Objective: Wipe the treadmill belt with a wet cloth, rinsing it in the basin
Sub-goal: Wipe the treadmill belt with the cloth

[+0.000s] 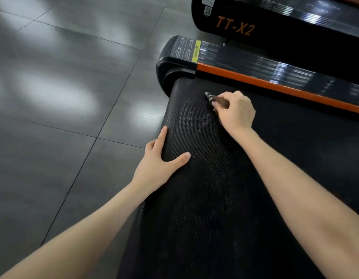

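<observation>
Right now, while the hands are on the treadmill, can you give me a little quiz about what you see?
1. True or false: the left hand rests on the end of the treadmill belt, thumb on top.
2. Pick one: the stripe along the treadmill's side is A) green, B) orange, C) white.
3. Which hand holds the small dark cloth against the belt?

Key
1. True.
2. B.
3. The right hand.
</observation>
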